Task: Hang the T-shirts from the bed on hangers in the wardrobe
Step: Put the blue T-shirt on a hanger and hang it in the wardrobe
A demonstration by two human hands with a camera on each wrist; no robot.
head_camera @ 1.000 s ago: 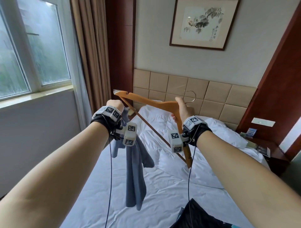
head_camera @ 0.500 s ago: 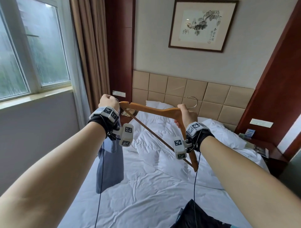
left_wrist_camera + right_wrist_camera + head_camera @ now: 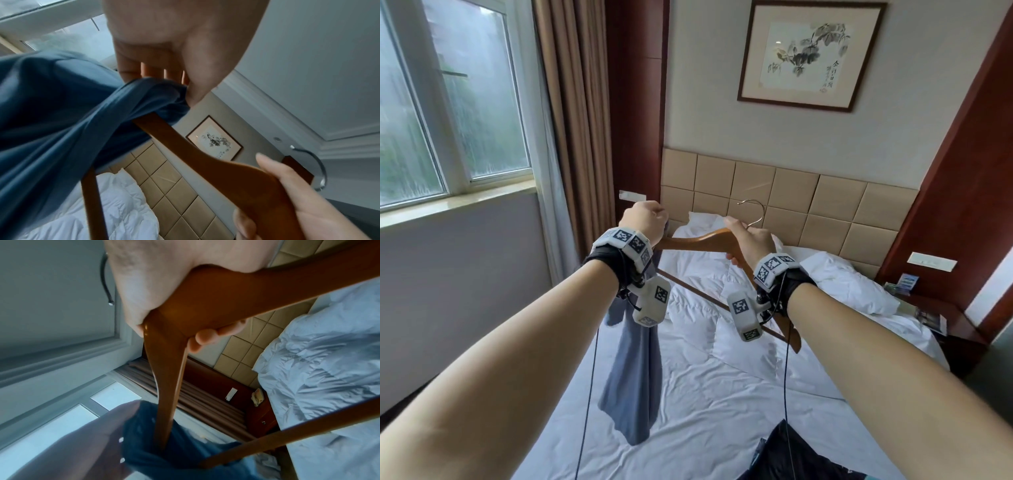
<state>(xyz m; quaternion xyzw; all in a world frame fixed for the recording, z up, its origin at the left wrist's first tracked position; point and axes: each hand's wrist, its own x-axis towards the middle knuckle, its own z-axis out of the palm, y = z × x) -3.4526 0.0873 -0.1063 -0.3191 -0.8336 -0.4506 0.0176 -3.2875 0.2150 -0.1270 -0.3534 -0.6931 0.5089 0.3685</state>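
The left hand [image 3: 644,219] is bunching the blue T-shirt [image 3: 633,370] over the wooden hanger [image 3: 702,241], which the right hand [image 3: 751,240] is gripping; the fabric could be slipping off the arm's tip

Bare forearms, no sleeves. Black wrist straps [image 3: 606,260] topped with white bands of black-and-white square markers [image 3: 774,267]; white marker-tagged camera pods [image 3: 652,301] beneath, thin dark cables [image 3: 587,394] trailing down.

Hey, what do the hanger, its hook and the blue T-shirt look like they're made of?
Hanger: wood by the look of it, with a smooth warm-brown varnish that catches some light.
Hook: thin bent metal wire, silvery and shiny.
T-shirt: soft matte blue-grey fabric, probably cotton knit; it droops in limp folds from the left hand. The right hand holds the hanger's middle.
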